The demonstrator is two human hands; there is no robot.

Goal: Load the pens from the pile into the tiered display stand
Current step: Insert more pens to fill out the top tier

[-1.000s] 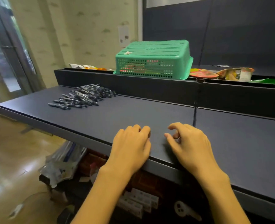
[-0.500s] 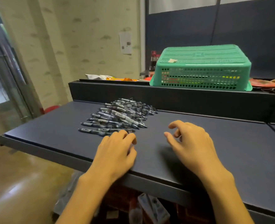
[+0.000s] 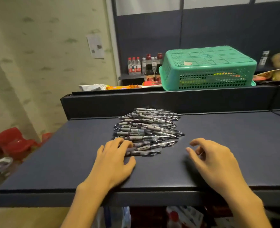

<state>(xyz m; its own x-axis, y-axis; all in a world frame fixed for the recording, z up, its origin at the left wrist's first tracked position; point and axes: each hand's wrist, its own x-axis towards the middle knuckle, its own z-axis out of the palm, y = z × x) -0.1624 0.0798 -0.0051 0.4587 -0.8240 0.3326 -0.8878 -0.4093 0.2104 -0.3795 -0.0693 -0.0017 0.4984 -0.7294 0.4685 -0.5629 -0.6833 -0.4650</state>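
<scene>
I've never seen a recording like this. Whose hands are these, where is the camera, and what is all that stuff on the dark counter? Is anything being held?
There is no machine here: these are a person's two bare hands, filmed by a wide-angle camera worn on the head, looking forward and down. That is why the arms seem to grow from the bottom of the picture.

On the dark counter lies a pile of pens. The left hand rests with its fingertips on the near edge of that pile, but has no pen in its grip. The right hand hovers to the right of the pile, fingers loosely curled, holding nothing.

On the raised ledge behind sits an upside-down green basket, with bottles further back. The display stand meant for the pens is not in view.
</scene>
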